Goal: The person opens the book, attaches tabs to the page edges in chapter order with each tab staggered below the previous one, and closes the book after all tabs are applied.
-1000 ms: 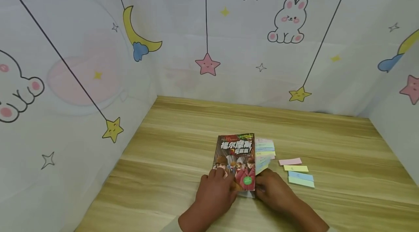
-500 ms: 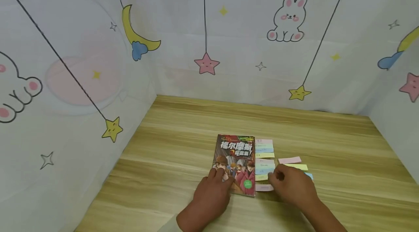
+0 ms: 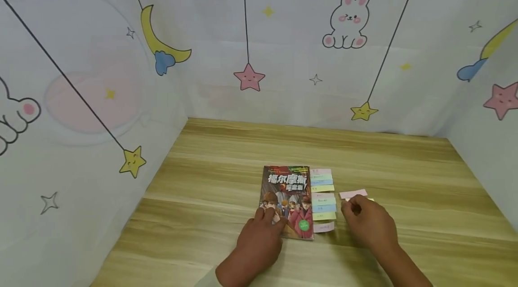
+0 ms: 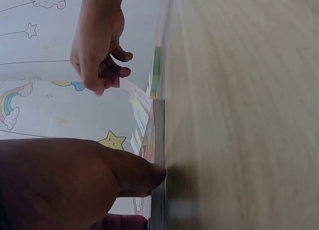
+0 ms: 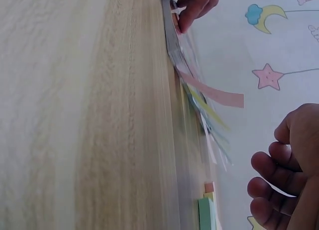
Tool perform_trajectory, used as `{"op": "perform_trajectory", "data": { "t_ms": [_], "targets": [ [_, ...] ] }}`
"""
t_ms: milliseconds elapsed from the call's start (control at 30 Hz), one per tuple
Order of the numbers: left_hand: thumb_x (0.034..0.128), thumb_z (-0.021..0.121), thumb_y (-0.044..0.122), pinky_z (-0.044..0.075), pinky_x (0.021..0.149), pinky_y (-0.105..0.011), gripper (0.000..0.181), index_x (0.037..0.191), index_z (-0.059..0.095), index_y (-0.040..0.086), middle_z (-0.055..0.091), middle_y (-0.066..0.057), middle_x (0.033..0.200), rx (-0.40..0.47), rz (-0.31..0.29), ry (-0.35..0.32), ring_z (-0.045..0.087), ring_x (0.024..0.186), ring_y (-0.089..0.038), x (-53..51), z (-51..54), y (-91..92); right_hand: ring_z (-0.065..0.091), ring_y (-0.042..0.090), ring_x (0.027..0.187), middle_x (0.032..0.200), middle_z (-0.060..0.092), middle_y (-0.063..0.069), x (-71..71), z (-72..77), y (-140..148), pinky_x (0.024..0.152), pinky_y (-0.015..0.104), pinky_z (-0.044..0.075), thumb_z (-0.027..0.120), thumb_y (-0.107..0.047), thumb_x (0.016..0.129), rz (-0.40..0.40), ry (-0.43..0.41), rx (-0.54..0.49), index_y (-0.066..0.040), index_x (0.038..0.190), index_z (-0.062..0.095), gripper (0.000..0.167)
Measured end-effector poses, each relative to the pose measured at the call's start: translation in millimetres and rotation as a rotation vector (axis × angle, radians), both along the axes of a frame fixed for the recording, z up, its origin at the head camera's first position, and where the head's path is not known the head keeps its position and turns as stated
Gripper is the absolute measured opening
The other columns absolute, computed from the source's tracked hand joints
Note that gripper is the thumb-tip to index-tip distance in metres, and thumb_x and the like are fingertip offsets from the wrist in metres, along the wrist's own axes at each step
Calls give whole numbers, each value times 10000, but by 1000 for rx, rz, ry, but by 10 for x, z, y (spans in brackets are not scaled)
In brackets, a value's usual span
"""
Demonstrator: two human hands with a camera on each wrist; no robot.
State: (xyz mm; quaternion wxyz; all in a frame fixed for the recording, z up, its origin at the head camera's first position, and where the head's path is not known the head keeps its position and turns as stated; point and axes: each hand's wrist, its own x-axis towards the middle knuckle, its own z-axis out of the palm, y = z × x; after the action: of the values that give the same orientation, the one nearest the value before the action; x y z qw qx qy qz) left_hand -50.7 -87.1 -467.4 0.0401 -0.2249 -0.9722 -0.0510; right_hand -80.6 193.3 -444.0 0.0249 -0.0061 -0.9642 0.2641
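A paperback book [image 3: 286,183] with a dark illustrated cover lies closed on the table. My left hand [image 3: 260,238] rests on its lower left, fingers on the cover; in the left wrist view the thumb [image 4: 142,172] touches the book's edge. Colored sticky tabs stick out along the right side, the lowest a pink tab [image 3: 323,227] that curls upward in the right wrist view. Right of them hovers my right hand [image 3: 370,224], fingers loosely bent, with nothing visible in it. It partly hides the sticky-note pads, of which a pink pad [image 3: 353,194] shows.
A wood-grain table [image 3: 226,152] extends around the book. White cloth walls [image 3: 291,98] printed with stars, moons and rabbits enclose it at the back and both sides. A green pad [image 5: 205,213] shows low in the right wrist view.
My right hand has left the book's lower right edge and moved right, over the pads. The lowest pink tab now shows uncovered at the book's edge. My left hand stays on the cover.
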Motion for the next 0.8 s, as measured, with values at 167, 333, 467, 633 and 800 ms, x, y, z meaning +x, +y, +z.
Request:
{"op": "perform_trajectory", "data": {
  "t_ms": [167, 333, 467, 633, 800],
  "targets": [
    [904, 736, 201, 531, 677, -338, 365, 1267, 722, 243, 585, -75, 1177, 5, 13, 0, 533, 1099, -273, -2, 11, -34, 583, 143, 661, 807, 677, -33, -5, 13, 25, 514, 328, 454, 582, -362, 1022, -12, 10, -12, -110, 986, 727, 292],
    [898, 748, 77, 529, 644, -315, 446, 1292, 705, 281, 574, -86, 1183, 4, 13, -26, 525, 1098, -279, -20, 24, -80, 581, 142, 654, 783, 678, -55, -22, -1, 45, 527, 326, 449, 556, -365, 1021, -33, 28, -23, -151, 933, 718, 282],
    [894, 749, 49, 527, 637, -311, 474, 1296, 704, 296, 579, -84, 1203, 16, 7, -32, 524, 1110, -280, -24, 14, -100, 558, 151, 643, 760, 652, -54, -17, -15, 51, 528, 326, 435, 551, -375, 1023, -34, 13, -33, -152, 920, 699, 287],
    [902, 745, 62, 530, 638, -312, 462, 1292, 705, 306, 580, -86, 1227, 13, 9, -35, 526, 1127, -282, -15, 11, -101, 557, 159, 651, 778, 652, -39, 7, -26, 50, 528, 329, 434, 556, -381, 1023, -36, -3, -40, -138, 939, 700, 294],
    [901, 746, 63, 528, 642, -311, 469, 1300, 703, 307, 577, -84, 1227, 5, 8, -43, 522, 1128, -280, -3, 17, -101, 553, 156, 651, 790, 652, -35, 35, -40, 47, 521, 326, 432, 561, -375, 1023, -36, 6, -31, -132, 949, 706, 293]
  ]
}}
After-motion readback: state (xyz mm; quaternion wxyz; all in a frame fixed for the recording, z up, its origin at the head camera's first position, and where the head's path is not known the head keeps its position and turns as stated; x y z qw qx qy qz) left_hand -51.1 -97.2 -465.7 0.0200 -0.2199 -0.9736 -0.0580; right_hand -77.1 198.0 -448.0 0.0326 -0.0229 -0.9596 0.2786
